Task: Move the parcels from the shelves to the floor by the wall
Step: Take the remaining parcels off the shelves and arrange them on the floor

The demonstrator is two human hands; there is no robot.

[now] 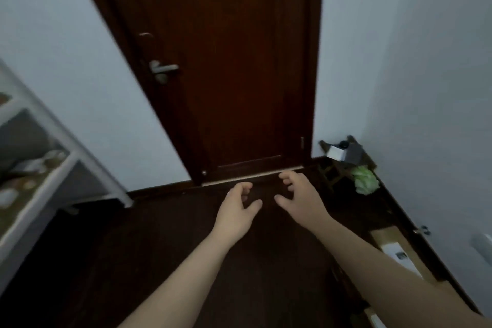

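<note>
The L hand (237, 210) and R hand (300, 194) are held out side by side, apart, over the dark wood floor (186, 247) before a brown door (226, 61). Fingers are loosely curled; nothing is grasped. A flat cardboard parcel (383, 237) w/ a white label is laid on the floor against the R wall (426, 88). Blurred items are seen on the white shelf unit (53, 136) at L.

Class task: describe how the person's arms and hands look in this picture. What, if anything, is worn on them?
The left hand and right hand are bare: no gloves, rings or watch show. Both forearms are uncovered to the picture's edge, with no sleeve in view. The picture is dim, so small items could go unseen.
</note>
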